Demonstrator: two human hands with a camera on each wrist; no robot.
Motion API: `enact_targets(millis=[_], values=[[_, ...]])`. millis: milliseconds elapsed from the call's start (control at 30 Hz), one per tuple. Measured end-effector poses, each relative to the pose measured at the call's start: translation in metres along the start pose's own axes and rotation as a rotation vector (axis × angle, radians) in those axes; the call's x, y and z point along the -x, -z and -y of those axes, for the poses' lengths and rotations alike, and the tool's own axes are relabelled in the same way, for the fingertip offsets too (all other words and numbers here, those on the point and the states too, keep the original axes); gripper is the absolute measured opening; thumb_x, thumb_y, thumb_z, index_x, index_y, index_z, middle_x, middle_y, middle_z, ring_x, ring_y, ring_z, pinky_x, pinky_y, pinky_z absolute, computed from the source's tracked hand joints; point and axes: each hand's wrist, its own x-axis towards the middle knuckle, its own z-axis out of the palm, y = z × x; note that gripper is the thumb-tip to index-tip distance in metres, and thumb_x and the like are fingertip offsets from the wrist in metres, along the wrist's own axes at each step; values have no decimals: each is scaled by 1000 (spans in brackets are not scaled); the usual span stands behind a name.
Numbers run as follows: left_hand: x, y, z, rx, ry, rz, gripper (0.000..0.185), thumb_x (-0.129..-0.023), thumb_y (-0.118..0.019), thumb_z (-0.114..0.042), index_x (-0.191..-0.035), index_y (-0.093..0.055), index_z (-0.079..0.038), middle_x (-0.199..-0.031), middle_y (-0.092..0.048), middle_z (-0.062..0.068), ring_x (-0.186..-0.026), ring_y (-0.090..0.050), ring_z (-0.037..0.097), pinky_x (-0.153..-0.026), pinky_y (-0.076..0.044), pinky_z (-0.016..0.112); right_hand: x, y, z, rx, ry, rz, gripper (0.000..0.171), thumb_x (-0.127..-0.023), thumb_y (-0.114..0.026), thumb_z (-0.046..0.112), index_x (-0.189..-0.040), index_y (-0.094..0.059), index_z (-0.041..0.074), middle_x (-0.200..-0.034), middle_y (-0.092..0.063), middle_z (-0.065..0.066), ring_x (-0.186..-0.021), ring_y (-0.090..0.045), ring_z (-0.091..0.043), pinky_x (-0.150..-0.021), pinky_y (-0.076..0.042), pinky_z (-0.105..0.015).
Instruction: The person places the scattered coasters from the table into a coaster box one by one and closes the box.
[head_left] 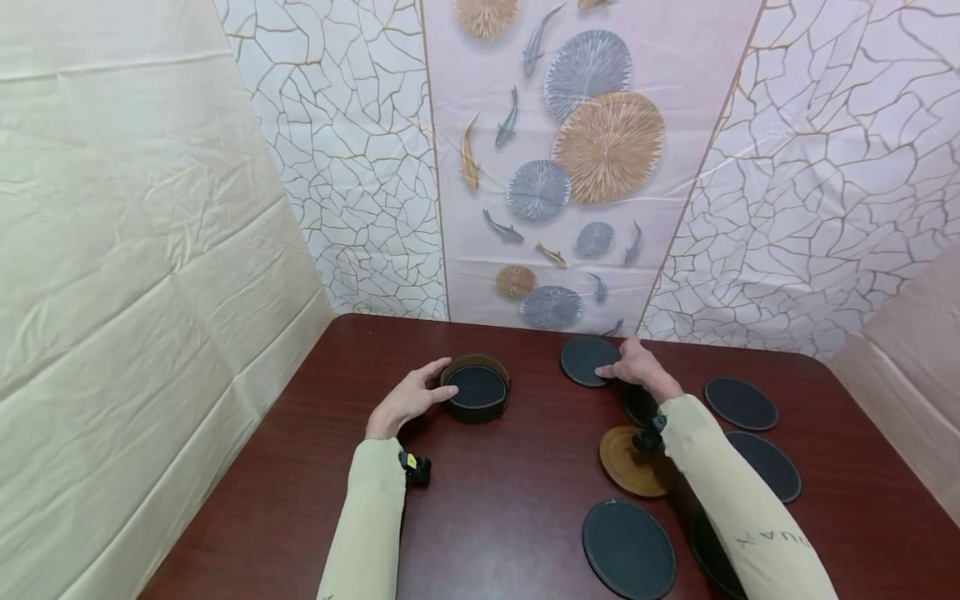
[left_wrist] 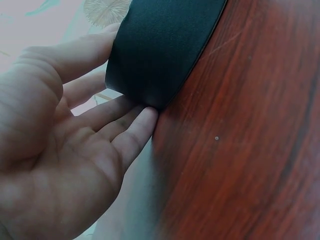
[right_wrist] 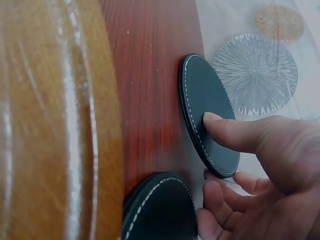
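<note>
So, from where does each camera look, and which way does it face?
Head: worn on the head, looks forward and down at the table; both sleeves, the left grip and right grip show.
Left wrist: worn there, faces the left grip against the dark holder.
Right wrist: worn there, faces the right grip holding a dark coaster.
Shared: that coaster shows in head and right wrist views.

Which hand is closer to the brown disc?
Right. The right hand is beyond the brown disc, pinching a dark coaster; the left hand is farther off, leftward, at the round holder.
</note>
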Motion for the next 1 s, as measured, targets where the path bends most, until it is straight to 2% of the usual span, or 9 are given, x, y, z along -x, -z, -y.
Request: enact_targets(millis=[67, 333, 467, 600, 700, 1000], values=[[-1, 0, 1, -2, -3, -1, 70, -92, -69, -30, -153, -36, -25, -158, -37, 3, -147, -33, 26, -113, -36, 48, 2, 1, 2, 0, 23, -14, 75, -91, -69, 29, -138, -28, -12, -138, -39, -37, -124, -44, -48, -101, -43, -54], [0, 0, -1, -5, 0, -5, 69, -93, -69, -30, -153, -36, -24, -158, -37, 2, -147, -33, 26, -114, -35, 47, 12, 3, 9, 28, 87, -96, 62, -90, -69, 24, -131, -32, -6, -128, -47, -33, -115, -51, -45, -92, -46, -53], [0, -1, -2, -8, -7, -3, 69, -93, -69, -29, -153, -36, -24, -157, -37, 2, -146, -34, 25, -114, -35, 46, 18, 4, 14, 37, 117, -155, 52, -90, -69, 19, -124, -35, -2, -116, -53, -29, -101, -55, -41, -81, -49, -49], [1, -1, -2, -1, -4, -12, 68, -93, -69, -28, -153, -36, -24, -157, -38, 3, -146, -34, 25, -114, -36, 46, 24, 6, 18, 53, 157, -198, 42, -91, -67, 16, -118, -39, 0, -106, -54, -23, -87, -54, -35, -70, -46, -43], [1, -1, -1, -2, 3, -14, 68, -93, -69, -28, -153, -37, -25, -157, -38, 3, -146, -34, 24, -114, -36, 45, 27, 6, 22, 61, 174, -214, 41, -92, -66, 16, -121, -41, 0, -107, -54, -22, -87, -54, -34, -70, -45, -42], [2, 0, -2, -17, -2, -2, 69, -93, -68, -31, -153, -36, -25, -157, -37, 2, -147, -33, 24, -114, -35, 46, 35, 5, 32, 61, 239, -225, 44, -95, -61, 13, -133, -43, -2, -121, -56, -29, -108, -57, -42, -82, -50, -50]])
